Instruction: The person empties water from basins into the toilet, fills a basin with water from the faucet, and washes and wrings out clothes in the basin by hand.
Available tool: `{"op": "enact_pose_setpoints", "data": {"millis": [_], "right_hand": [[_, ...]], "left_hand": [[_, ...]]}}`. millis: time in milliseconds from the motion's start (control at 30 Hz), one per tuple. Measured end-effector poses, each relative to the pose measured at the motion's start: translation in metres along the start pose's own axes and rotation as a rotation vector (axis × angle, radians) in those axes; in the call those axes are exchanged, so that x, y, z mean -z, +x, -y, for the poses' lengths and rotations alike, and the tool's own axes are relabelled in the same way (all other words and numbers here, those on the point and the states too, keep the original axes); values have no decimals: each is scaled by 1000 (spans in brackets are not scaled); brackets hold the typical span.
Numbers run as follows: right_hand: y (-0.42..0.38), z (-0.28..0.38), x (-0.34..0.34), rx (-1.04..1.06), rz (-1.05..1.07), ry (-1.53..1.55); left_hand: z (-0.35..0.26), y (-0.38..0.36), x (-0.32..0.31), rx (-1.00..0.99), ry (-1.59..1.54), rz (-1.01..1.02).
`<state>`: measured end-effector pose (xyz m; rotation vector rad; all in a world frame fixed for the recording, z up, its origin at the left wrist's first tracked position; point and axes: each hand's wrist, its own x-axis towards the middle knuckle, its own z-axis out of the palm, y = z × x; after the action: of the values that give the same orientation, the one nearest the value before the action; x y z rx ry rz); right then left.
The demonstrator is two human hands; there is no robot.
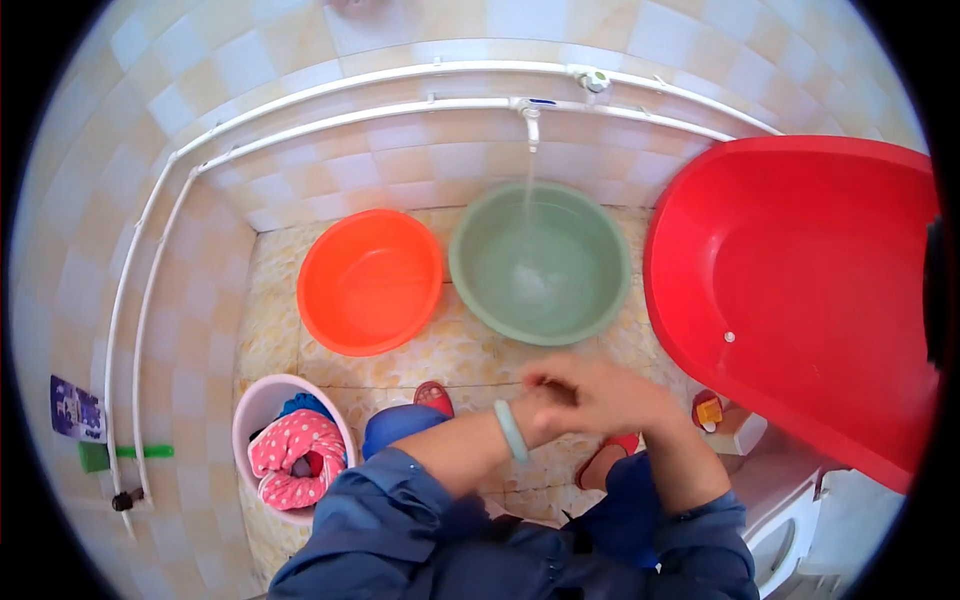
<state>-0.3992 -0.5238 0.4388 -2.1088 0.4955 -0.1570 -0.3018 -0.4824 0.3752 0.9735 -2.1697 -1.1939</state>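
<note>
My left hand, with a pale green bangle at the wrist, meets my right hand in front of my body. The right hand overlaps the left, and the fingers of both are partly hidden and blurred. Just beyond them, a green basin stands on the tiled floor with water in it. A thin stream falls into this basin from the white tap on the wall pipe.
An orange basin stands left of the green one. Clothes, including a pink polka-dot piece, fill a pale pink bucket at lower left. A large red tub takes up the right side. White pipes run along the wall.
</note>
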Motion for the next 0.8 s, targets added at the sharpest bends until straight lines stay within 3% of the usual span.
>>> {"op": "enact_pose_setpoints", "data": {"millis": [100,133,200,267,367,467,500,600,800], "right_hand": [[-11,-14,31,14,-419,352],[-14,-22,42,51,-546,491],[-18,-33,59,140,-771,805],[-23,-42,67,83,-984,999],[-20,-48,62,132,-967,1185],[-9,-42,45,126,-881,1158],[-4,-35,38,128,-786,1143],[12,-36,16,-33,-958,1054],[10,-27,13,-72,-1000,937]], "left_hand": [[1,26,16,151,-4,-80],[-9,31,32,296,324,142],[-11,30,37,212,80,-163],[-14,29,38,70,-211,-478],[-17,39,35,-13,-564,-615],[-26,49,24,-141,-858,-735],[-23,51,22,-116,-834,-735],[-15,55,23,-50,-735,-735],[-25,48,29,16,-516,-728]]}}
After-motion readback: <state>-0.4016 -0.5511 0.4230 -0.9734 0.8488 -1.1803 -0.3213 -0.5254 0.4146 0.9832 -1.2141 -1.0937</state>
